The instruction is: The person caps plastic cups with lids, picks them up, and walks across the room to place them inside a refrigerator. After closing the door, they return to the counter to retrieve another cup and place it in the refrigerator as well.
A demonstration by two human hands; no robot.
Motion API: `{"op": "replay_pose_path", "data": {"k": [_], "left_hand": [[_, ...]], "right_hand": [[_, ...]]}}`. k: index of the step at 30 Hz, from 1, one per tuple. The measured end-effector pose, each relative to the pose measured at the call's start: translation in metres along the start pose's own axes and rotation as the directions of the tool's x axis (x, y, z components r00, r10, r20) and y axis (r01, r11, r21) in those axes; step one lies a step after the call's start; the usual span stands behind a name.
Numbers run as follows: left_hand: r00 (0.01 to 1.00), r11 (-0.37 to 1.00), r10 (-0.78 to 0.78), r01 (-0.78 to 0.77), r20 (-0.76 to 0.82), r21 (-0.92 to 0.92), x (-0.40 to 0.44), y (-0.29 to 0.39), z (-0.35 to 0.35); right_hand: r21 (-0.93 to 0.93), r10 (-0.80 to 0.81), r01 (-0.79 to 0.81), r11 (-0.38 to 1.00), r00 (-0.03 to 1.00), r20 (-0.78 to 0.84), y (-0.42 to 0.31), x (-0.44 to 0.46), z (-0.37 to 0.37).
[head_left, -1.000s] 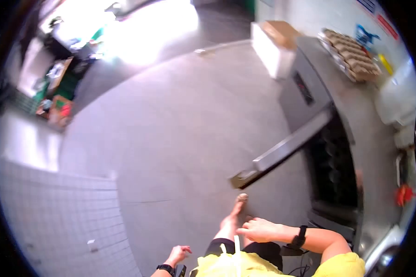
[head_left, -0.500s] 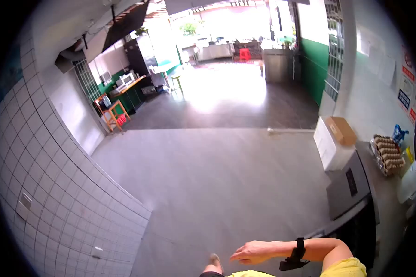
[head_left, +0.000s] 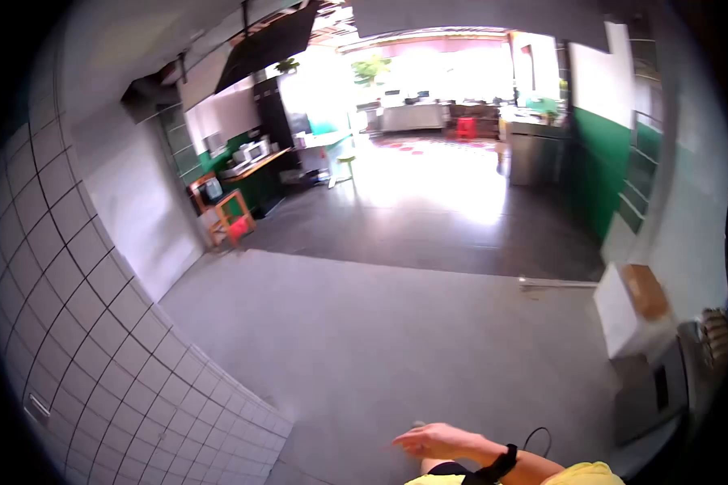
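Observation:
My right hand (head_left: 435, 440) reaches across the bottom of the view from the right, in front of my body. Nothing shows in it. Its fingers point left, loosely stretched out and slightly blurred. A black strap (head_left: 506, 461) sits round the wrist, and a yellow sleeve (head_left: 586, 474) covers the upper arm. Just above the hand, the tip of a shoe (head_left: 418, 423) peeks out over the grey floor (head_left: 364, 356). A thin dark cable loop (head_left: 548, 432) curves up beside the forearm. My left hand is out of view.
A tiled wall (head_left: 97, 323) runs along the left. At the right stand a white box (head_left: 623, 319) with a brown carton (head_left: 647, 291), a grey appliance (head_left: 651, 396) and egg trays (head_left: 713, 338). Ahead are a wooden chair (head_left: 222, 214), a green stool (head_left: 345, 166) and a red stool (head_left: 466, 128).
The view has moved forward and turned slightly left. The box and egg trays have shifted right and down, nearer the edge. My right hand stays low in front of my body.

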State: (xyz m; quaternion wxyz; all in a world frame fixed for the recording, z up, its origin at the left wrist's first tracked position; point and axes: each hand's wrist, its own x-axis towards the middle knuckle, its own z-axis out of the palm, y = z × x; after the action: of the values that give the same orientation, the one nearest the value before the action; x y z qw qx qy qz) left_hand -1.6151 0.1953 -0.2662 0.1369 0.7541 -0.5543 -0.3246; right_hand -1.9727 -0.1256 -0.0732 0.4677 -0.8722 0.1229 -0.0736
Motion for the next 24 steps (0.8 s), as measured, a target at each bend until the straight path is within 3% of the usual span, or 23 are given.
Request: {"op": "replay_pose_path", "data": {"k": [1,2,4,6,8,9,10,13,15,18,21,22,24], "left_hand": [[0.979,0.994,0.1,-0.107,-0.175,-0.026,0.042,-0.031,0.003],[0.93,0.934,-0.3,0.241,-0.213,-0.262,0.064,-0.005,-0.016],[0.764,0.799,-0.435,0.084,-0.476,-0.596,0.111,0.006,-0.021],[0.747,0.662,-0.557,0.135,-0.363,-0.737,0.137,0.01,-0.014],[0.801,0.717,-0.509,0.193,-0.315,-0.67,0.148,0.003,-0.005],[0.754,0.645,-0.649,0.473,-0.104,-0.6,0.15,-0.008,0.0],[0.751,0.739,-0.628,0.495,-0.202,-0.457,0.153,-0.012,0.002],[0.621,0.427,-0.784,0.529,-0.009,-0.734,0.151,-0.056,0.017],[0.584,0.289,-0.809,0.495,0.068,-0.819,0.161,-0.1,0.025],[0.629,0.192,-0.773,0.36,0.085,-0.913,0.186,-0.148,0.012],[0.656,0.406,-0.746,0.309,-0.117,-0.86,0.245,-0.207,-0.039],[0.699,0.612,-0.613,0.125,-0.369,-0.781,0.271,-0.237,-0.068],[0.642,0.329,-0.756,0.206,-0.127,-0.922,0.33,-0.288,-0.132]], "right_hand": [[-0.006,0.029,-0.029,1.0,1.0,-0.006,0.006,0.021,-0.022],[0.02,-0.01,0.011,1.0,0.998,-0.058,0.029,0.045,-0.034],[-0.075,-0.043,0.036,0.997,0.994,-0.098,0.032,0.101,-0.081],[-0.129,-0.123,0.114,0.985,0.99,-0.063,0.047,0.167,-0.124],[-0.174,-0.14,0.146,0.974,0.989,0.047,0.054,0.241,-0.161],[-0.212,-0.175,0.185,0.959,0.982,0.066,0.055,0.278,-0.174],[-0.213,-0.221,0.232,0.949,0.972,0.077,0.055,0.314,-0.185],[-0.204,-0.334,0.354,0.913,0.934,0.126,0.061,0.42,-0.196],[-0.187,-0.409,0.437,0.88,0.897,0.169,0.072,0.494,-0.194],[-0.14,-0.4,0.442,0.886,0.881,0.252,0.084,0.596,-0.184],[-0.126,-0.347,0.391,0.912,0.897,0.275,0.083,0.69,-0.184],[-0.17,-0.347,0.394,0.903,0.904,0.251,0.081,0.727,-0.188],[-0.254,-0.327,0.381,0.889,0.917,0.229,0.079,0.79,-0.204]]}}
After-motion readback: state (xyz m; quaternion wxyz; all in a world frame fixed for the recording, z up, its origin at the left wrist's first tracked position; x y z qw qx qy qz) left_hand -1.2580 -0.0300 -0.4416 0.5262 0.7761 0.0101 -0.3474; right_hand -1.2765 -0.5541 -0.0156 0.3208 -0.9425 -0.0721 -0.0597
